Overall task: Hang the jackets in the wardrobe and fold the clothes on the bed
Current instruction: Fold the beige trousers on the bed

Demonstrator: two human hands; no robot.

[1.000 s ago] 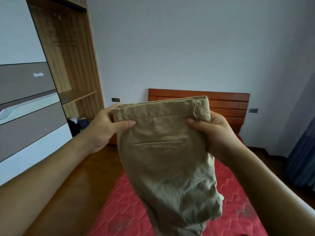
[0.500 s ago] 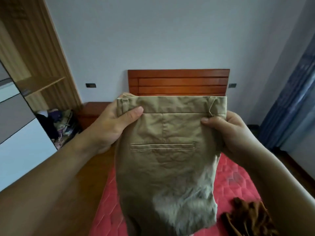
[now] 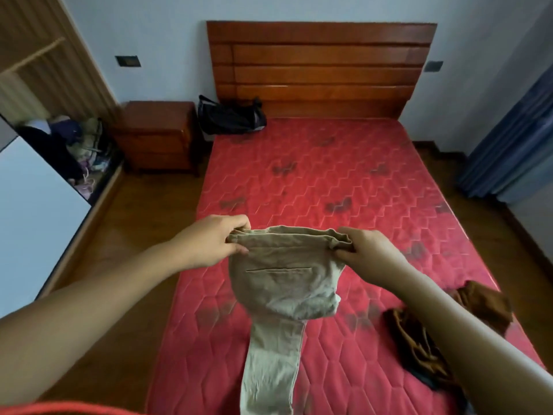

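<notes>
Left hand [image 3: 209, 241] and right hand [image 3: 371, 250] are pinching the trousers [image 3: 284, 283] at the waistband ends, each grip clamped on cloth, stretching them over the bed [image 3: 329, 181], likely for laying flat.

Wooden nightstand [image 3: 155, 136] against the pale wall [image 3: 167, 40], standing on the wooden floor [image 3: 143, 223]; a black bag [image 3: 230, 118] slumps just beside its right side. A dark wall plate [image 3: 128, 61] sits above the nightstand. A blue curtain [image 3: 514, 139] hangs at far right.
</notes>
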